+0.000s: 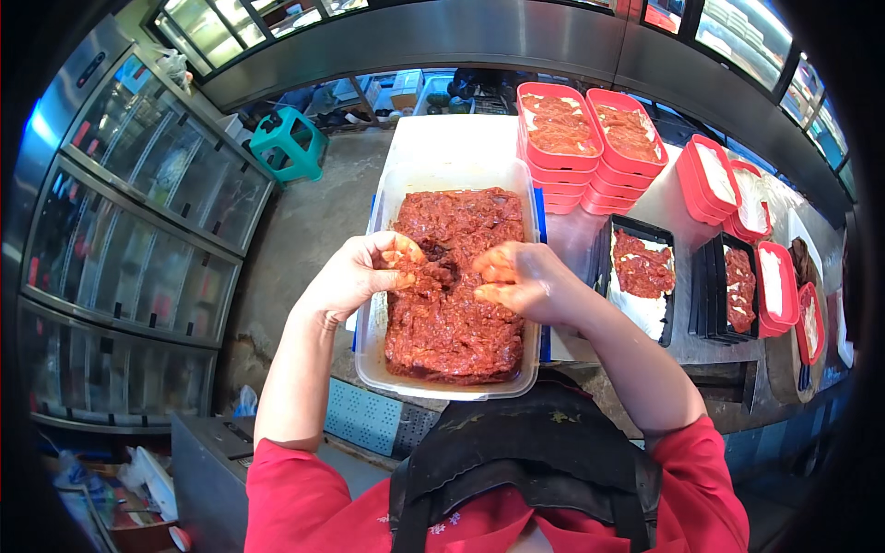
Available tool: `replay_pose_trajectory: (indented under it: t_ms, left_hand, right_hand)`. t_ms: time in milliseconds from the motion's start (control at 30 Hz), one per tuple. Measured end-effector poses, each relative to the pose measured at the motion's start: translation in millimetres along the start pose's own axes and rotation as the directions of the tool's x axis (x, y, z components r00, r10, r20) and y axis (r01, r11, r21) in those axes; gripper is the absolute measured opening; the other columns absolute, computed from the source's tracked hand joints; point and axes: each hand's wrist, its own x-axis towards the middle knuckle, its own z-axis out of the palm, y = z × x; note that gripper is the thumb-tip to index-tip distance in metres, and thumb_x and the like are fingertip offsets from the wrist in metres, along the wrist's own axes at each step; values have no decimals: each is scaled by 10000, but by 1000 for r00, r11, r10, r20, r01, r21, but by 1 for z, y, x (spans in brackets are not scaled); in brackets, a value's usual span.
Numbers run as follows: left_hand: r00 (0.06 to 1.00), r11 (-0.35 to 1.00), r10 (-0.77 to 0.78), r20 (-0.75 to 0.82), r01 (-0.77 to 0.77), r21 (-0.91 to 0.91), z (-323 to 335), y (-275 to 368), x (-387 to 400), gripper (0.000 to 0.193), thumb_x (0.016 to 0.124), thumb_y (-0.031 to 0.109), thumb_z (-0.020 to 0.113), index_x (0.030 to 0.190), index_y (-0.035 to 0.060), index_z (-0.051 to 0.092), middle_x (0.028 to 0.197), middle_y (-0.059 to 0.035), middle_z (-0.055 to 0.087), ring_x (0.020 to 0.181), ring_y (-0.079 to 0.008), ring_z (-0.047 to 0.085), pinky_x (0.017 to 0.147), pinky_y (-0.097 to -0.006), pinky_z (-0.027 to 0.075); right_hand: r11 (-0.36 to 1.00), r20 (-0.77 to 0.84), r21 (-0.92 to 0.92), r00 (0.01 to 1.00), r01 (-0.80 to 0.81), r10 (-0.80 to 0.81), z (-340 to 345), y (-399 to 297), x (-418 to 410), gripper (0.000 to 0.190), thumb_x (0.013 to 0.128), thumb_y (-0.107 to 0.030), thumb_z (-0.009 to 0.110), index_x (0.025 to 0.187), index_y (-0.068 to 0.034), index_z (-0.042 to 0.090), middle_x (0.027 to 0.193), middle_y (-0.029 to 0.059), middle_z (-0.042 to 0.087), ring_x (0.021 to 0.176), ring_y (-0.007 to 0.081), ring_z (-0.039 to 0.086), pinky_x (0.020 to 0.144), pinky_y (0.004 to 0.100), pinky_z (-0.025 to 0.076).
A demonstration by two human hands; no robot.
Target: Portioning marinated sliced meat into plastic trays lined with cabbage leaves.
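Note:
Before me stands a clear plastic tub (pixel 448 391) with a mass of red marinated meat (pixel 453 332) in it. My left hand (pixel 370 269) is over the tub's left side, its thumb and fingers pinching some of the meat. On the right, my right hand (pixel 529 280) hovers at the surface of the meat, thumb and fingers apart and somewhat blurred; I see nothing held in it. Between the hands the meat has a dark hollow (pixel 446 266). Red sauce coats the fingertips of both hands.
Stacked pink trays (pixel 563 162) of meat stand on the steel table (pixel 574 238), right of the tub. Nearer are black trays (pixel 639 335) and more pink trays (pixel 712 180). Glass-door refrigerators (pixel 138 242) line the left, with a green stool (pixel 287 145) beyond.

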Motion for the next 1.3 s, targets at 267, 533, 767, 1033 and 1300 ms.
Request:
replay_pose_trajectory:
  t_ms: [267,533,767,1033,1300]
  left_hand:
    - [993,984,113,41,-106,-141,11,2,-6,350,752,-140,581,1068,11,583,1000,-39,644,932,-122,624,849,-275,498]
    - [988,973,103,-117,-125,-195,36,-11,11,381,748,-177,535,1078,9,573,1022,-55,633,959,-136,616,847,-271,499]
    - [992,821,75,-102,-120,-558,32,-37,25,312,807,-128,532,1086,8,561,1048,-113,628,963,-219,630,838,-329,539]
    - [990,632,-7,139,112,-767,36,-49,23,338,873,24,555,1208,-1,518,1151,-148,594,1071,-262,585,932,-438,491]
    - [986,873,28,-167,-106,-477,33,-59,12,241,789,-48,637,1021,8,612,955,-73,657,865,-157,637,790,-279,522]
  right_hand:
    - [966,192,253,976,56,-107,26,-39,23,457,794,-37,703,1197,39,499,1155,106,587,1085,173,555,885,317,507]
    - [727,-74,679,975,-105,210,31,-38,1,238,846,3,609,1078,14,557,950,107,644,797,221,667,619,340,587]
    - [701,-148,711,961,-60,232,22,-38,-12,229,839,6,629,1061,12,576,930,91,640,751,175,645,567,293,560]
    - [773,-95,632,983,-62,157,24,-41,-9,191,867,-52,621,1053,-12,601,930,70,653,769,122,638,607,247,540]
    - [908,-131,395,970,-140,207,35,-24,4,94,849,-84,647,917,-28,612,805,8,622,715,69,571,592,215,479]
